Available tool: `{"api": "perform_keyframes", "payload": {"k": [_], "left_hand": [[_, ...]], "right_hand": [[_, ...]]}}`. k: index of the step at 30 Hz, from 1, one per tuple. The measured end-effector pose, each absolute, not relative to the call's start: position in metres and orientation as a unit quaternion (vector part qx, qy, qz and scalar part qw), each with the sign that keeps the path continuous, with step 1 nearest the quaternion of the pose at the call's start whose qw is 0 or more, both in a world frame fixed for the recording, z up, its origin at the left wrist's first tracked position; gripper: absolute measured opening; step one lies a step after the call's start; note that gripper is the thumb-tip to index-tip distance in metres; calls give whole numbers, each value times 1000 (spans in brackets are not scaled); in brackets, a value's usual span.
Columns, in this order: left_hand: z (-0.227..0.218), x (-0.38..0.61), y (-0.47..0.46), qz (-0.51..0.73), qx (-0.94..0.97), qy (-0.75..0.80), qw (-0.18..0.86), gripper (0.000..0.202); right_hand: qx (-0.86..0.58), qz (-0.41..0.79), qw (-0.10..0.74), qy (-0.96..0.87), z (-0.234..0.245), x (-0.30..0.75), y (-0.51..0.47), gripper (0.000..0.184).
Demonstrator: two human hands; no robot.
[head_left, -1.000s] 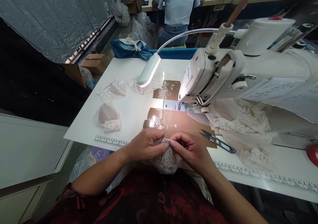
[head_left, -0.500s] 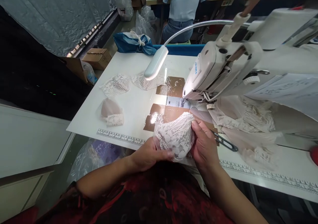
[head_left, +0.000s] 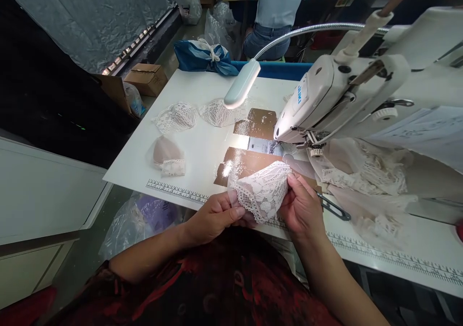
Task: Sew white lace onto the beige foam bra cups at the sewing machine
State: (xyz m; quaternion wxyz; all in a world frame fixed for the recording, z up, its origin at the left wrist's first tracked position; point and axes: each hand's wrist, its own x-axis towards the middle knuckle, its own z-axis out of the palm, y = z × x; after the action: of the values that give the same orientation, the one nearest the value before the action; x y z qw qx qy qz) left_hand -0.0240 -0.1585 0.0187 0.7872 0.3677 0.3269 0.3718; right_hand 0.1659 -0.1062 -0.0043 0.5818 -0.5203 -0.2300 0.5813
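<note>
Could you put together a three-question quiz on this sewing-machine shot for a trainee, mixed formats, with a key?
1. Multiple choice: what holds the white floral lace piece?
A) one hand only
B) both hands
C) neither hand

2. True or false: the dark metal thread snips lie on the flat white tabletop, partly hidden behind the right hand.

3. Fill in: the blue letters on the head of the white sewing machine spell ____.

Key:
1. B: the left hand grips its lower left edge, the right hand its upper right.
2. True.
3. JUKI.

Lace piece (head_left: 264, 191) left of snips (head_left: 347, 216); sewing machine (head_left: 318, 94) behind
</note>
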Motion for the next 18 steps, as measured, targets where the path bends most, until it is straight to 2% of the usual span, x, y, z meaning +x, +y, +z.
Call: {"api": "perform_keyframes", "payload": {"k": [3,6,8,9,11,15,18], "left_hand": [[19,-48,-150,302,466,374,743,33],[29,-71,-139,332,578,500,553,31],[41,-73,-133,377,633,500,456,38],[48,-71,-131,382,661,469,444,46],[59,-60,-128,354,706,395,470,55],[63,-40,-123,266,686,346,582,27],[55,-35,-118,253,636,343,643,21]], "right_hand": [[-508,603,556,-261,2,168,-110,19],[-469,656,493,-326,13,169,-119,21],[-447,672,431,-404,23,167,-126,24],[-438,672,399,-445,27,166,-129,24],[-425,654,346,-521,36,163,-134,24],[-425,589,317,-610,46,164,-139,24],[-453,520,325,-647,49,168,-139,21]]}}
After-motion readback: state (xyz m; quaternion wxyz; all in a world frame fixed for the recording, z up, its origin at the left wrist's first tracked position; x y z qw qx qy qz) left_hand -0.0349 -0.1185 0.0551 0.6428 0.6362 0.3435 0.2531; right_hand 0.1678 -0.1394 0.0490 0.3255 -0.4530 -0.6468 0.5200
